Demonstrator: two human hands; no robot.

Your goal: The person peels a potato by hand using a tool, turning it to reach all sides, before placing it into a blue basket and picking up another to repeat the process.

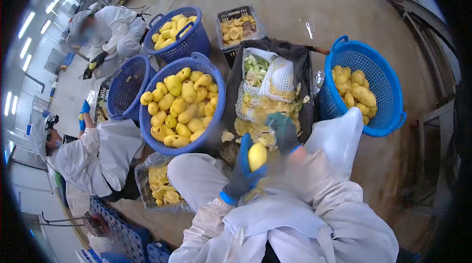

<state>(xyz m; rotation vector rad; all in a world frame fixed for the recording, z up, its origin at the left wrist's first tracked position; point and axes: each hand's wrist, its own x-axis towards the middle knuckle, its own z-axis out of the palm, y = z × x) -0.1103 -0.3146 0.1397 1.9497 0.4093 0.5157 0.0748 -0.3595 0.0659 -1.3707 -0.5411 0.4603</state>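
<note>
My left hand (239, 177), in a dark glove with blue fingers, is wrapped round a smooth yellow mango (257, 156) in front of my lap. My right hand (285, 134), in a grey-green glove, is close to its right side, over the near end of a black-lined crate (306, 73). Motion smears its fingers, and I cannot make out whether it holds anything. Inside the crate lie yellow peelings (246, 127), white foam netting (281, 76) and green scraps (255, 68).
A blue-purple basket (220, 83) of yellow mangoes stands left of the crate. On the right, a blue basket (378, 73) holds paler fruit. Another full basket (199, 41) and a scrap crate (258, 29) stand beyond. Two people (93, 157) in white work at left.
</note>
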